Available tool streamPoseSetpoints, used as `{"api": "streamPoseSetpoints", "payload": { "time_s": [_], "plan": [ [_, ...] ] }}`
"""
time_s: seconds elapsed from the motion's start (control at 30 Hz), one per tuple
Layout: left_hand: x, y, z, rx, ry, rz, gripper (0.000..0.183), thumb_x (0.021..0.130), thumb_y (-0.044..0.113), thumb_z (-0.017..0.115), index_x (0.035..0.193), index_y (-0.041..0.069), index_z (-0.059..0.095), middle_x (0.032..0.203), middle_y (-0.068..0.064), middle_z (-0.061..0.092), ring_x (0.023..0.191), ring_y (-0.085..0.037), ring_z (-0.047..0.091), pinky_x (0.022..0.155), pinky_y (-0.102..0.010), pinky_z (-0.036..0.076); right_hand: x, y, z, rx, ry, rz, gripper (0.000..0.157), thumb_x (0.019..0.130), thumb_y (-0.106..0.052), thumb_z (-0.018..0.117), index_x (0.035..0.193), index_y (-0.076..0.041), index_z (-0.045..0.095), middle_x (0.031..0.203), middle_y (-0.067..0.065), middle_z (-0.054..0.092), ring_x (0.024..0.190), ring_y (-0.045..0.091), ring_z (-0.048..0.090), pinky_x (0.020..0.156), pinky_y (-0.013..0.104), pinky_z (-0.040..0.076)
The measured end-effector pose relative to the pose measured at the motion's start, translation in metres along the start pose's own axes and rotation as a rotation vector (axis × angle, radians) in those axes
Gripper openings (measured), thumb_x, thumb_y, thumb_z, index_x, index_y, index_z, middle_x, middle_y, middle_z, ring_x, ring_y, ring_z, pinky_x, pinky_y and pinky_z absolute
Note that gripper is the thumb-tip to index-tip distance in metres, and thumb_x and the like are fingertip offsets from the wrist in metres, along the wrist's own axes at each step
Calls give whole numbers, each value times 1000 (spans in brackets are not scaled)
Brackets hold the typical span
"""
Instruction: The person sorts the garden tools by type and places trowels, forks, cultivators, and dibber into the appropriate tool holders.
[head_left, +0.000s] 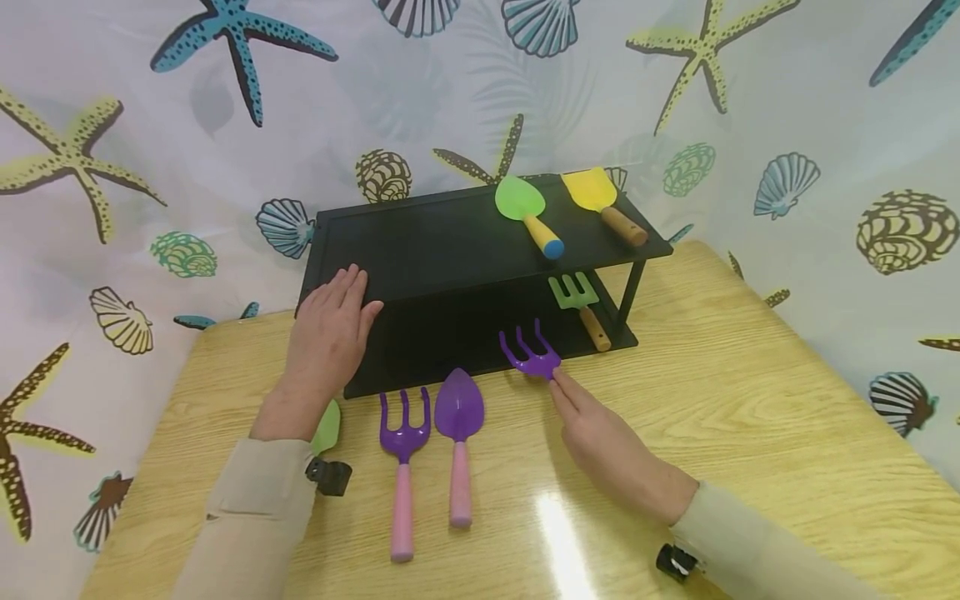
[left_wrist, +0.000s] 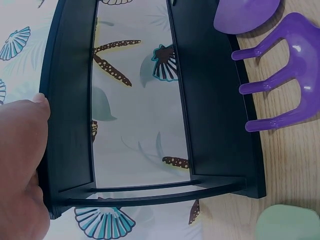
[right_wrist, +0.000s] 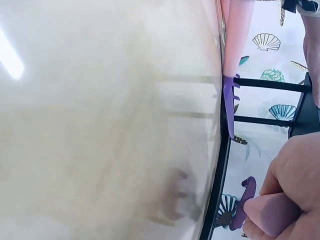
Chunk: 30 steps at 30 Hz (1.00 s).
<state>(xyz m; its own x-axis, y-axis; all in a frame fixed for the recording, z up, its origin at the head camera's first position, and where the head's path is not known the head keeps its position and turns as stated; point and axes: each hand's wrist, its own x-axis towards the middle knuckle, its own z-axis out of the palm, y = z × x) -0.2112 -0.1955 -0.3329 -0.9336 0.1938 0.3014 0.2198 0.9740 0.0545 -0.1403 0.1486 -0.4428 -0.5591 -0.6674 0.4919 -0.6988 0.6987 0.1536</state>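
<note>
My right hand [head_left: 607, 433] grips a small purple hand fork [head_left: 536, 360] by its pink handle [right_wrist: 272, 212], mostly covered by the fingers in the head view. Its tines point away, over the front edge of the black two-tier shelf's lower board [head_left: 450, 350]. With fingers straight, my left hand [head_left: 328, 333] rests on the left end of the upper board [head_left: 420, 242]. Between the two hands, a larger purple fork [head_left: 403, 475] and a purple trowel [head_left: 459, 450], both pink-handled, lie on the table. A green blade [head_left: 326, 429] shows partly beneath the left wrist.
On the upper board's right side lie a green trowel [head_left: 521, 200] with a yellow handle and a yellow shovel [head_left: 592, 190]. A green fork [head_left: 576, 293] sits on the lower board beside the right leg [head_left: 632, 292]. Patterned cloth [head_left: 450, 100] hangs behind the wooden table [head_left: 750, 400].
</note>
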Motion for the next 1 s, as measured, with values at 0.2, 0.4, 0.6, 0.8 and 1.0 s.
{"api": "streamPoseSetpoints", "payload": {
  "time_s": [0.2,0.4,0.6,0.8,1.0],
  "plan": [
    [0,-1,0,1,-7,-6,61,107,39,38,154,1,30,161,-18,30,150,-35,28,124,-50,24,14,9,6,23,-16,72,48,82,8,65,126,22,53,134,37,53,124,43,58,99,40,53],
    [0,-2,1,3,-11,-11,61,107,39,37,155,2,29,162,-17,29,150,-34,27,124,-50,23,29,17,13,49,-50,125,44,86,6,64,126,22,53,133,37,54,122,42,60,95,39,55],
    [0,-2,3,-2,-2,-8,61,107,40,38,154,2,30,161,-17,30,150,-34,28,124,-50,24,42,22,18,52,-89,139,43,88,7,62,127,21,53,135,37,53,125,42,57,93,37,57],
    [1,-2,2,1,1,-5,61,106,40,39,154,2,31,161,-17,31,150,-33,28,124,-49,24,58,26,25,48,-91,167,41,88,6,62,126,20,54,134,35,53,123,40,59,91,36,58],
    [0,-3,2,-3,8,-1,60,107,38,38,153,1,32,161,-17,32,150,-33,29,124,-49,25,73,31,35,31,-67,182,38,87,5,63,122,20,56,128,34,57,119,40,61,93,37,57]
  ]
}}
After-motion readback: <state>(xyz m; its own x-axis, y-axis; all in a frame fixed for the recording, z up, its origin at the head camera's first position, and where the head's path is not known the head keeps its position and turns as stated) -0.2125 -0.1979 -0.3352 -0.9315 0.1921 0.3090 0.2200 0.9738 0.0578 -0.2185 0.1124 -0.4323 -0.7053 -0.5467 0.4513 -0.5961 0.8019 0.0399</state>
